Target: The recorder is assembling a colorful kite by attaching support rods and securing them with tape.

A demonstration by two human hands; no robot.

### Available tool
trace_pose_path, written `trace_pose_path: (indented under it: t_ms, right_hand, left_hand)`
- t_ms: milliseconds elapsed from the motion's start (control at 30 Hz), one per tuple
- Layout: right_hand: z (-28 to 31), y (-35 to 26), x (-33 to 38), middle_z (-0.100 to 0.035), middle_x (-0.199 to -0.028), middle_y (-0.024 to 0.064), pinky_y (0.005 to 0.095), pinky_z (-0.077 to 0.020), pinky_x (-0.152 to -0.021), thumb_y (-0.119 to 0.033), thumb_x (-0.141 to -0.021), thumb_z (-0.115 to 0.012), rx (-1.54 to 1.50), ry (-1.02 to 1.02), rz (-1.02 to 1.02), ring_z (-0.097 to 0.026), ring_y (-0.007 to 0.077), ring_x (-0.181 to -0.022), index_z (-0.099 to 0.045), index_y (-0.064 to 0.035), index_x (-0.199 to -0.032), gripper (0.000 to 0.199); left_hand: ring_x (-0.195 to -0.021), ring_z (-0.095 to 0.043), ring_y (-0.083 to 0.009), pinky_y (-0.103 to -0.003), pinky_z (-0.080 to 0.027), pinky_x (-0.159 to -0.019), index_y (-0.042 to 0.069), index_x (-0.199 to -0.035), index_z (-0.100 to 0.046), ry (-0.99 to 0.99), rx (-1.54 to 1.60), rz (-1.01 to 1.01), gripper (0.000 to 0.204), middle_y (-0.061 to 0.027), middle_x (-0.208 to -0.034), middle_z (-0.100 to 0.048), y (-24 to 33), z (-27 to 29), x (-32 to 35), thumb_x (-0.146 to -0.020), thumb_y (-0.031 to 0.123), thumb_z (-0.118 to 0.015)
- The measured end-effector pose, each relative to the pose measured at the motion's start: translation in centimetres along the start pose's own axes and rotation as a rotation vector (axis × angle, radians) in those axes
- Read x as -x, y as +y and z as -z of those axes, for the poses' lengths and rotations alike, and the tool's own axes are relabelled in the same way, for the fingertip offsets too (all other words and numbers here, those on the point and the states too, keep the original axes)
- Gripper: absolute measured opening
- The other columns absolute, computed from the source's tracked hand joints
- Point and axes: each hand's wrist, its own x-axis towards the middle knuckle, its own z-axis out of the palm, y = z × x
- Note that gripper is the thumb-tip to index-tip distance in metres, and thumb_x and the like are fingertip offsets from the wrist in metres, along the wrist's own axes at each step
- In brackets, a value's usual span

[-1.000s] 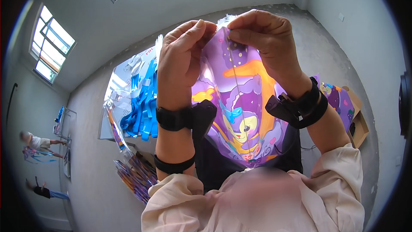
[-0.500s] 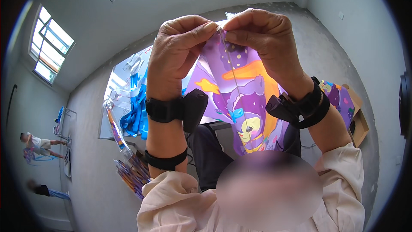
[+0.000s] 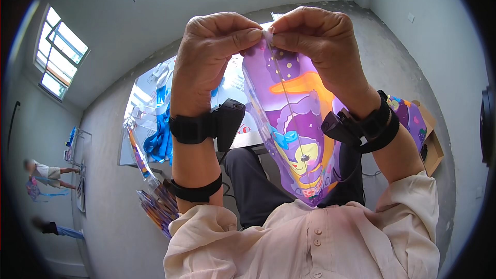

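Observation:
A purple printed kite (image 3: 297, 98) with a cartoon animal and orange shapes hangs in front of me, its lower tip near my lap. Down its middle runs a thin rod (image 3: 287, 104). My left hand (image 3: 214, 39) pinches the kite's top end between thumb and forefinger. Right beside it, my right hand (image 3: 323, 33) pinches the same end, the two sets of fingertips nearly touching. A small whitish bit shows between them, too little to make out. The kite's left edge curls inward, and part of its right side is behind my right wrist.
On the white table (image 3: 243, 90) at the left lie blue ribbons (image 3: 157, 139) and clear plastic packs (image 3: 146, 101). Printed bundles (image 3: 155, 209) stand lower left. Right, a cardboard box (image 3: 436, 150) holds another printed piece (image 3: 411, 119). Two people, one in white (image 3: 46, 171), are far left.
The kite's left side has swung inward to the right, uncovering more of the white table. My left forearm has shifted slightly left; both hands keep their pinch at the top.

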Motion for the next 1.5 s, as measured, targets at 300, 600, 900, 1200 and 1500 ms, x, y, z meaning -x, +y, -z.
trace_pose_path:
  t_ms: [300, 600, 900, 1200, 1500]
  right_hand:
    - [0.1, -0.4, 0.1, -0.067, -0.073, 0.0071, 0.0204, -0.0513, -0.063, 0.002, -0.077, -0.066, 0.03, 0.022, 0.001, -0.063, 0.0087, -0.065, -0.069, 0.0021, -0.082, 0.006]
    - [0.5, -0.4, 0.0, -0.067, -0.072, 0.0062, 0.02, -0.0511, -0.062, 0.0, -0.077, -0.066, -0.001, 0.016, 0.009, -0.062, 0.0074, -0.065, -0.069, 0.0006, -0.081, 0.006]
    - [0.6, -1.1, 0.3, -0.067, -0.072, 0.0049, 0.0191, -0.0506, -0.063, 0.001, -0.076, -0.065, 0.033, 0.02, 0.08, -0.062, 0.0072, -0.065, -0.069, -0.0009, -0.08, 0.006]
    - [0.5, -1.4, 0.4, -0.067, -0.074, 0.0066, 0.0203, -0.0514, -0.063, 0.001, -0.076, -0.066, 0.059, 0.018, 0.056, -0.063, 0.0092, -0.067, -0.069, 0.0012, -0.081, 0.005]
    - [-1.0, 1.5, 1.2, -0.067, -0.075, 0.0082, 0.0211, -0.0521, -0.063, -0.001, -0.077, -0.066, -0.115, 0.014, -0.143, -0.064, 0.0101, -0.066, -0.068, 0.003, -0.083, 0.007]
  left_hand:
    - [-0.072, -0.062, -0.0142, -0.025, -0.051, -0.068, -0.003, -0.095, -0.066, 0.018, -0.1, -0.014, 0.015, -0.0098, -0.081, -0.066, 0.9, -1.4, 0.4, -0.081, 0.003, -0.064]
    - [-0.075, -0.064, -0.0124, -0.022, -0.052, -0.069, -0.002, -0.097, -0.064, 0.266, -0.39, -0.299, 0.025, -0.0084, -0.083, -0.066, 0.3, -4.7, 1.3, -0.073, -0.007, -0.068]
    - [-0.072, -0.064, -0.0104, -0.022, -0.053, -0.067, -0.002, -0.088, -0.066, 0.323, -0.027, -0.359, 0.013, -0.0065, -0.077, -0.067, -0.5, -5.9, 1.5, -0.075, -0.005, -0.068]
    - [-0.073, -0.063, -0.0082, -0.019, -0.05, -0.065, 0.002, -0.092, -0.066, 0.501, -0.601, -0.627, 0.015, -0.0055, -0.082, -0.067, -1.5, -6.2, 1.6, -0.077, -0.003, -0.067]
    - [-0.074, -0.063, -0.009, -0.019, -0.049, -0.065, 0.004, -0.091, -0.067, 0.501, -0.704, -0.721, 0.016, -0.0046, -0.082, -0.067, -3.9, -4.0, 3.5, -0.077, -0.004, -0.067]
